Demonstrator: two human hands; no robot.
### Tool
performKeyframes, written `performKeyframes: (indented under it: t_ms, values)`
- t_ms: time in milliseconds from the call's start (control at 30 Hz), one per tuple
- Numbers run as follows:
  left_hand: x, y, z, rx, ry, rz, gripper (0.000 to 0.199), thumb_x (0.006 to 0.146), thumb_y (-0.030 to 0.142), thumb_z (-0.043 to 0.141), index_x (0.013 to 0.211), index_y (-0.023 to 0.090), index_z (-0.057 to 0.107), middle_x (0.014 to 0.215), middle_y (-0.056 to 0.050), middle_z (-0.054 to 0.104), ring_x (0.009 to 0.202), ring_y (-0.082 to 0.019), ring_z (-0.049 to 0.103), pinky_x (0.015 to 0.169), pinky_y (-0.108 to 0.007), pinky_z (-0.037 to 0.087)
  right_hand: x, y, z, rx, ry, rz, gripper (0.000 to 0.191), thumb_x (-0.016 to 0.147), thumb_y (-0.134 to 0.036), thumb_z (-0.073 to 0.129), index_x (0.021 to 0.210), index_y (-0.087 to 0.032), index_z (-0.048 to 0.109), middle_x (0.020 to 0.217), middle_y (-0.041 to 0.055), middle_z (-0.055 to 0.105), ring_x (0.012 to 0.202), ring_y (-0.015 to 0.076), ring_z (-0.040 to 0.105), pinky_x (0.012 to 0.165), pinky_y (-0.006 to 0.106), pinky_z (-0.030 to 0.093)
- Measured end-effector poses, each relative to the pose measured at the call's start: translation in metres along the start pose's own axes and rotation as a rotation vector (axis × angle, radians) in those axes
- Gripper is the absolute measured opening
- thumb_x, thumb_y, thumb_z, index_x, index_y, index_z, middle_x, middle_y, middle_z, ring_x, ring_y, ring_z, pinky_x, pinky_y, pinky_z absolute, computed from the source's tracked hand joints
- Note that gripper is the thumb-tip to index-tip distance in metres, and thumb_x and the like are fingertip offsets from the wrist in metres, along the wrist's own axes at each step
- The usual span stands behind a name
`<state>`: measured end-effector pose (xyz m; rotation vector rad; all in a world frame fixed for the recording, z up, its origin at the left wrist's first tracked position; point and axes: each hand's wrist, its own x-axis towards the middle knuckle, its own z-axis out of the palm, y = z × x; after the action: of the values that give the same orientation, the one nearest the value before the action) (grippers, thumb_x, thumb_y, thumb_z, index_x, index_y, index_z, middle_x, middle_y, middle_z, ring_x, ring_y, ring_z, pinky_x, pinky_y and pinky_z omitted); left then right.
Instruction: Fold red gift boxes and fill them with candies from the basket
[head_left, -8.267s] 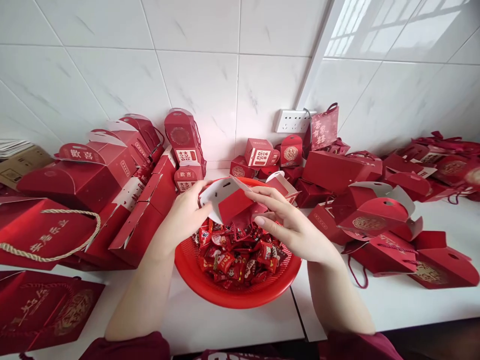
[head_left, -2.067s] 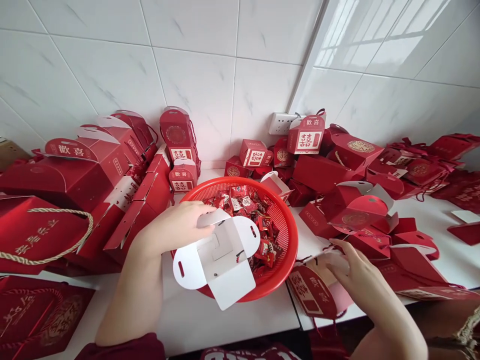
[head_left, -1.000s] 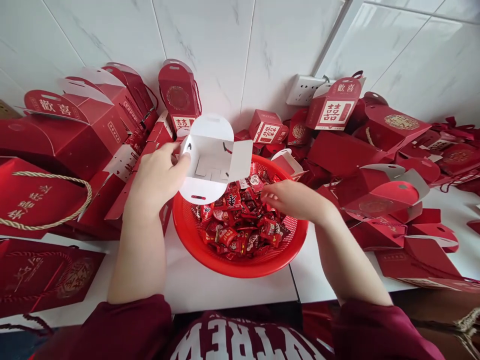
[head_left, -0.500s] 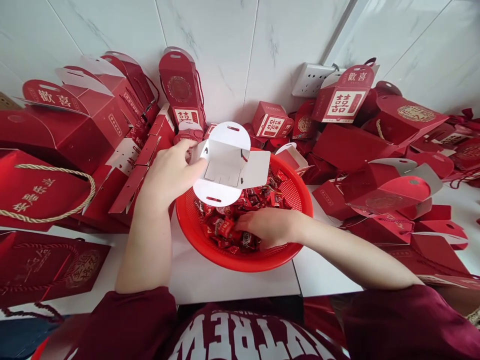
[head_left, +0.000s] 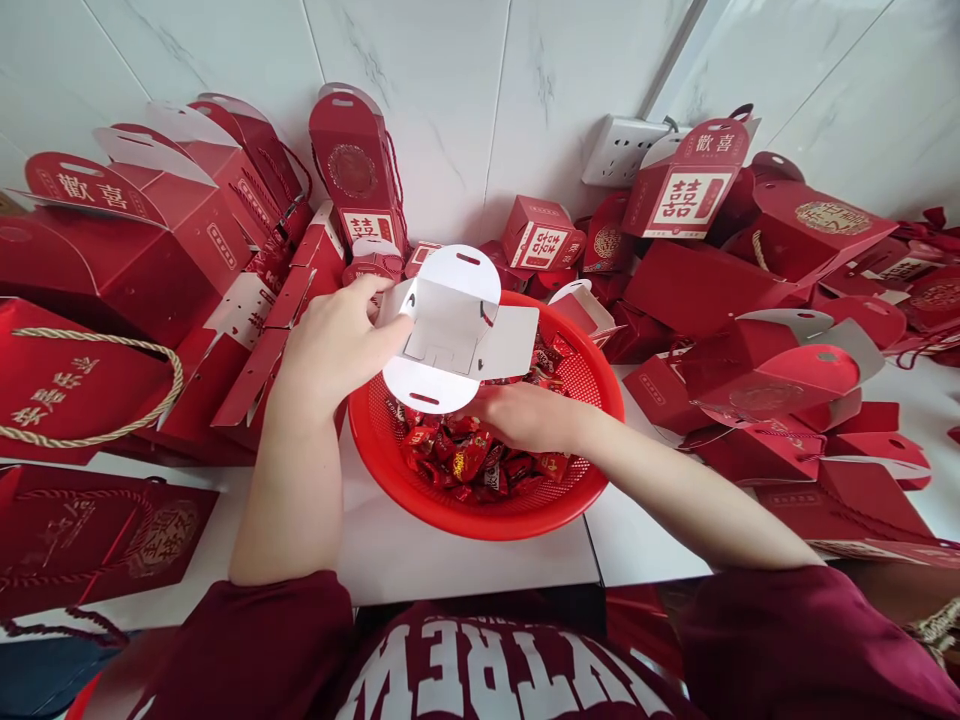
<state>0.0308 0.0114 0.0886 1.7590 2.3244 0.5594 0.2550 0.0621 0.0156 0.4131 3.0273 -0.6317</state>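
Note:
My left hand (head_left: 330,345) grips one side of a small candy box (head_left: 444,320), with its flaps spread and its white inside facing up. No candy shows inside the box, which is held over the far left part of a red plastic basket (head_left: 480,527). In the basket lie many red-wrapped candies (head_left: 465,458). My right hand (head_left: 529,415) reaches in among them, just below and to the right of the box. Its fingertips are hidden by the box's near flap and the candies, so whether they hold anything cannot be seen.
Red gift boxes (head_left: 150,215) and a bag with a rope handle (head_left: 82,385) crowd the left side. More red boxes (head_left: 772,375) pile up on the right. A white power strip (head_left: 626,150) sits against the tiled wall. The white tabletop (head_left: 450,570) shows in front.
My right hand has moved slightly up and away from me in the basket, its fingers passing behind the box's near flap. My left hand and the box stay nearly in place.

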Motion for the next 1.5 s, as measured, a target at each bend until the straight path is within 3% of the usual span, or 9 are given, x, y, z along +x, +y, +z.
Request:
performKeyframes:
  t_ms: [300,533,667,800,933,1067,1233,1367,1500]
  values:
    - [0.005,-0.003,-0.003,0.021,-0.009,-0.012,0.063,0.083,0.054,0.050,0.142,0.031,0.052,0.123,-0.006,0.069,0.115,-0.041,0.061,0.095,-0.054,0.048,-0.056,-0.017,-0.020,0.064,0.313,0.157,0.024,0.101,-0.025,0.047,0.116,-0.020,0.065,0.109,0.0085,0.072,0.098,0.0214,0.068,0.087,0.037,0.053]
    - [0.009,-0.004,-0.002,0.066,-0.068,0.004,0.061,0.085,0.056,0.048,0.142,0.036,0.050,0.125,-0.007,0.068,0.113,-0.040,0.062,0.088,-0.053,0.050,-0.165,0.000,-0.045,-0.437,1.062,1.072,0.038,0.091,-0.020,0.046,0.125,-0.024,0.062,0.121,0.0131,0.066,0.106,0.0323,0.065,0.090,0.048,0.052]
    - [0.006,-0.006,-0.004,0.077,-0.147,0.073,0.058,0.084,0.059,0.048,0.139,0.040,0.053,0.119,-0.005,0.070,0.102,-0.035,0.067,0.078,-0.044,0.052,-0.227,0.039,-0.057,-0.316,0.706,1.234,0.062,0.080,-0.035,0.068,0.139,-0.035,0.048,0.137,0.0138,0.057,0.110,0.0393,0.063,0.088,0.050,0.052]
    - [-0.002,-0.006,-0.008,0.089,-0.209,0.129,0.059,0.085,0.062,0.048,0.139,0.041,0.053,0.113,-0.002,0.073,0.097,-0.031,0.069,0.073,-0.038,0.053,-0.261,0.054,-0.074,-0.245,0.594,1.396,0.020,0.079,-0.041,0.070,0.097,-0.033,0.067,0.067,0.0042,0.065,0.076,0.0357,0.066,0.076,0.053,0.053]
    - [-0.009,-0.002,-0.010,0.041,-0.316,0.277,0.052,0.086,0.057,0.051,0.135,0.041,0.058,0.127,0.005,0.069,0.110,-0.025,0.068,0.084,-0.032,0.053,-0.243,0.038,-0.104,-0.211,0.810,1.200,0.036,0.079,-0.064,0.066,0.094,-0.032,0.068,0.056,-0.0021,0.056,0.052,0.0228,0.055,0.058,0.043,0.051]
    - [-0.013,0.003,-0.007,0.005,-0.421,0.385,0.052,0.085,0.048,0.054,0.136,0.039,0.058,0.137,0.007,0.064,0.115,-0.022,0.066,0.088,-0.027,0.053,-0.161,0.048,-0.137,-0.104,0.923,0.828,0.036,0.081,-0.057,0.071,0.079,-0.022,0.065,0.055,-0.0042,0.050,0.049,0.0122,0.045,0.057,0.034,0.049]
    - [-0.015,0.004,-0.003,0.001,-0.429,0.377,0.053,0.086,0.048,0.053,0.138,0.036,0.057,0.141,0.007,0.060,0.122,-0.022,0.062,0.091,-0.027,0.052,-0.074,0.088,-0.138,0.223,1.068,0.434,0.036,0.096,-0.029,0.055,0.129,-0.016,0.056,0.109,0.0079,0.068,0.083,0.0149,0.069,0.077,0.034,0.057]
    - [-0.014,0.003,-0.003,0.007,-0.426,0.372,0.052,0.088,0.049,0.051,0.138,0.036,0.056,0.137,0.006,0.064,0.119,-0.021,0.064,0.089,-0.027,0.052,-0.077,0.104,-0.110,0.025,0.742,0.581,0.030,0.088,-0.020,0.056,0.116,-0.019,0.067,0.109,0.0053,0.073,0.093,0.0195,0.070,0.089,0.036,0.054]
    - [-0.013,0.003,-0.002,0.029,-0.420,0.343,0.049,0.089,0.049,0.051,0.136,0.038,0.057,0.130,0.006,0.068,0.110,-0.021,0.068,0.085,-0.028,0.053,-0.093,0.118,-0.077,-0.059,0.283,0.823,0.030,0.072,-0.017,0.069,0.101,-0.023,0.073,0.099,0.0036,0.076,0.087,0.0212,0.070,0.074,0.027,0.052]
